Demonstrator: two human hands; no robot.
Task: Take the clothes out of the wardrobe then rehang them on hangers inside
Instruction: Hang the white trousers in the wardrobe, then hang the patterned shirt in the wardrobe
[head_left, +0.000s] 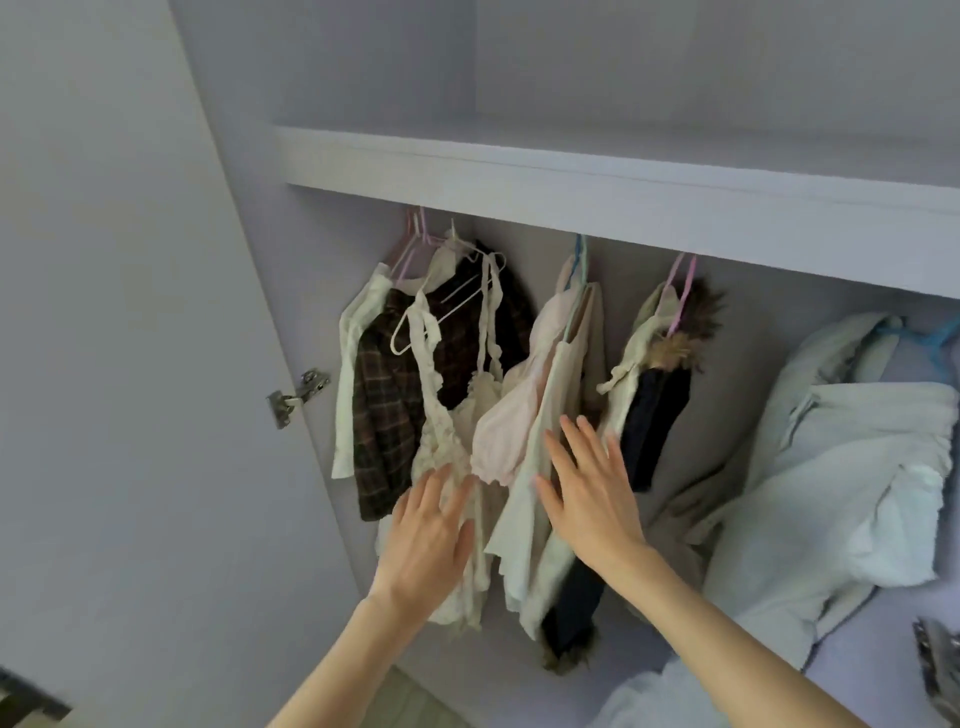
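- Two bare hands reach into the open wardrobe (623, 176), both below its white shelf edge, which serves as the landmark.
- Left hand (428, 535) is well below the shelf's left part, fingers straight and slightly spread, holding nothing; its fingertips (441, 480) lie on the lower part of the cream lace camisole (452, 447).
- Right hand (592, 493) is below the shelf's middle, fingers straight and fanned wide, holding nothing; the palm lies flat against the pale beige garment (540, 467), and the fingertips (584, 426) reach toward the gap before the next hanger.
- Directly under the shelf's left end hang a white long-sleeved top (350, 374) and a dark plaid shirt (384, 415), left of both hands and untouched.
- A pale pink top (504, 431) hangs between the two hands, just above the left fingertips.
- Under the shelf, right of the right hand, a dark navy garment with a fur trim (680, 338) hangs on a pink hanger (680, 291).
- Below the shelf's right end, pale blue bedding (852, 467) is piled up.
- A metal hinge (298, 397) sits on the wardrobe side, left of the clothes.
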